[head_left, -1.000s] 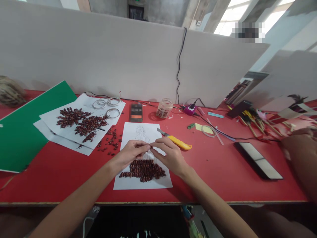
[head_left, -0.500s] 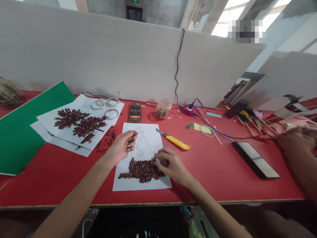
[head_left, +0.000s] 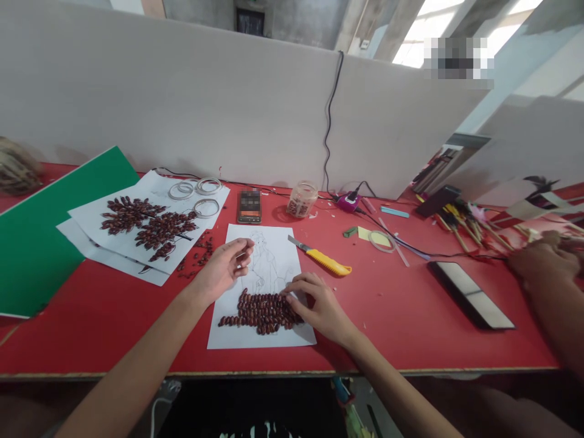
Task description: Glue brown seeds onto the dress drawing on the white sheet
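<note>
A white sheet (head_left: 278, 252) with a line drawing of a figure lies in front of me on the red table (head_left: 392, 316). Rows of dark brown seeds (head_left: 260, 311) cover its lower part. My right hand (head_left: 317, 301) rests on the sheet with bent fingers, their tips pressed together on a seed at the upper right edge of the seed patch. My left hand (head_left: 225, 267) hovers at the sheet's upper left, palm turned inward and fingers curled around something small that I cannot make out. A yellow utility knife (head_left: 327, 262) lies just beyond my right hand.
Seed-covered sheets (head_left: 146, 222), loose seeds (head_left: 203, 246), tape rings (head_left: 207, 208) and a green board (head_left: 41, 237) lie left. A phone (head_left: 249, 207) and jar (head_left: 302, 199) stand behind. Another person's hand (head_left: 542, 261) works at the right, near a flat black case (head_left: 472, 294).
My hands, pinched together above the sheet a second ago, have parted. The right went down to the seed patch and stays there; the left drew back to the upper left.
</note>
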{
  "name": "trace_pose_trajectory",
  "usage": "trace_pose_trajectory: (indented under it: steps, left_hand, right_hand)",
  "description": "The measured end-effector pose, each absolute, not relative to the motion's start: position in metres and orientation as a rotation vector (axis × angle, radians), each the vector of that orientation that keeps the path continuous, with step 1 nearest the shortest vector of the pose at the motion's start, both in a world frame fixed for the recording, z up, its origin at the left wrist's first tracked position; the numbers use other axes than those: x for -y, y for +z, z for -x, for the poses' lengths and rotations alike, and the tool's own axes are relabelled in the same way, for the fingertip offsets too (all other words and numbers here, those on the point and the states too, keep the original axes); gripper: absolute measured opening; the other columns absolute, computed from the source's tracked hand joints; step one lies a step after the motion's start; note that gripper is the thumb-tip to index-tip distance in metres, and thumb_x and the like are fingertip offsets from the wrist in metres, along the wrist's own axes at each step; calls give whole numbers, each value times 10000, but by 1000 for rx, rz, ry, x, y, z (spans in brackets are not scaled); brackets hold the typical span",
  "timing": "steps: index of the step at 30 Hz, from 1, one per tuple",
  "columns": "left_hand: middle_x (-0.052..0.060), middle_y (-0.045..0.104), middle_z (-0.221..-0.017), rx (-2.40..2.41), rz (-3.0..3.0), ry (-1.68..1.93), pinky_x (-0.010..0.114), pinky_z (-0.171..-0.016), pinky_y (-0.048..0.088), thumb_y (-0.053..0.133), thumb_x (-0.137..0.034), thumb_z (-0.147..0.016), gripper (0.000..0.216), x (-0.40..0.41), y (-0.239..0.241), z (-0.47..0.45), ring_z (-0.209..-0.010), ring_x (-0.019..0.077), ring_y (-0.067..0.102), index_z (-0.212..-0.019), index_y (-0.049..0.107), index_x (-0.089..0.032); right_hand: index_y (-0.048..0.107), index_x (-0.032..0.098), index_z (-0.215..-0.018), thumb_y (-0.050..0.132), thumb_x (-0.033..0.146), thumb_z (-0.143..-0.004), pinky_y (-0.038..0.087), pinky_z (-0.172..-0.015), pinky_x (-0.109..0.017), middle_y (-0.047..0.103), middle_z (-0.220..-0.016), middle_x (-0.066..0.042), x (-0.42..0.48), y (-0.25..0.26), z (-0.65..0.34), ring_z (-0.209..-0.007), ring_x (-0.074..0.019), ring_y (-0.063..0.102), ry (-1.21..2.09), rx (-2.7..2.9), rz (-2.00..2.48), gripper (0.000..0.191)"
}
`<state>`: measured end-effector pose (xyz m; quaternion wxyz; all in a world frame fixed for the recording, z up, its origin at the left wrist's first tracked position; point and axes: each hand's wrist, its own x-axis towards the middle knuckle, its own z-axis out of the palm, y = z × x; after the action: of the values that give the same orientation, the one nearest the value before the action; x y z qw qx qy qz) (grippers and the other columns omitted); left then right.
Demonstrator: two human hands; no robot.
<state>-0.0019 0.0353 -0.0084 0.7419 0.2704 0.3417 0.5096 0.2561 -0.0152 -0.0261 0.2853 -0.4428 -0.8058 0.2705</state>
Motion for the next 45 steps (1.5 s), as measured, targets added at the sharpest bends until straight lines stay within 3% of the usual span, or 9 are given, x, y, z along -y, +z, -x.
trace_pose_trajectory:
  steps: [6,10,16,24,28,30,32,36,45]
  left_hand:
    - [-9,523,-810,-753,-582,1114,169,-458,331,795,-311,-819,226,-34,-6,2,-585,52,432,-906,706,-122]
    - [-9,526,-799,-767,-607,1119,173,-462,325,797,-314,-813,229,-34,-6,2,-585,54,433,-897,704,-122]
    - [-1,525,-797,-781,-695,1141,175,-471,307,785,-336,-821,232,-34,-8,1,-596,61,429,-886,711,-125]
    - [17,563,-786,-887,-874,1174,204,-514,333,714,-371,-878,214,-36,-10,1,-621,99,469,-873,722,-157]
    - [70,713,-944,-1071,-1604,1125,298,-772,496,603,-337,-980,200,-14,-6,-6,-870,197,634,-991,753,-205]
    - [82,735,-1155,-1057,-2070,943,390,-979,482,568,-301,-1008,229,8,-10,-12,-1108,252,639,-1148,736,-233]
    - [104,686,-1346,-1041,-2441,750,460,-1074,441,525,-272,-1027,315,31,-20,-19,-1287,294,579,-1299,676,-222]
    - [139,518,-1558,-1124,-2786,633,473,-1155,416,414,-298,-1079,463,60,-49,-27,-1443,283,477,-1502,497,-131]
    - [169,586,-1484,-1109,-2813,793,461,-1133,514,417,-256,-1067,453,59,-64,-24,-1408,279,536,-1468,526,-76]
  right_hand:
    - [747,226,-1059,541,281,-1032,567,-846,-395,662,-1040,-93,25,-23,-265,-959,-223,658,653,2127,1124,215]
    - [732,246,-1198,514,242,-1044,578,-819,-397,653,-1065,-94,33,-23,-266,-956,-220,641,542,2279,1067,267]
    - [659,196,-1347,498,211,-1054,568,-852,-480,672,-1109,-129,34,-21,-269,-1005,-276,619,230,2596,951,335]
    - [661,261,-1320,478,220,-1057,598,-900,-437,646,-1188,-105,35,-19,-269,-1062,-238,637,503,2390,1081,323]
    - [681,231,-1276,481,209,-1049,596,-901,-459,654,-1164,-118,40,-25,-263,-1048,-246,641,501,2337,1114,302]
    - [674,214,-1286,484,201,-1044,596,-883,-473,660,-1154,-126,43,-28,-262,-1035,-257,636,445,2352,1098,308]
    - [654,203,-1317,478,193,-1043,594,-874,-481,666,-1156,-132,45,-29,-261,-1037,-269,629,367,2388,1084,326]
    - [638,182,-1336,466,207,-1048,586,-899,-499,676,-1161,-140,47,-26,-259,-1057,-290,621,217,2515,1059,336]
    - [624,165,-1330,467,225,-1047,572,-909,-488,690,-1151,-143,49,-24,-254,-1049,-285,620,201,2530,1059,329]
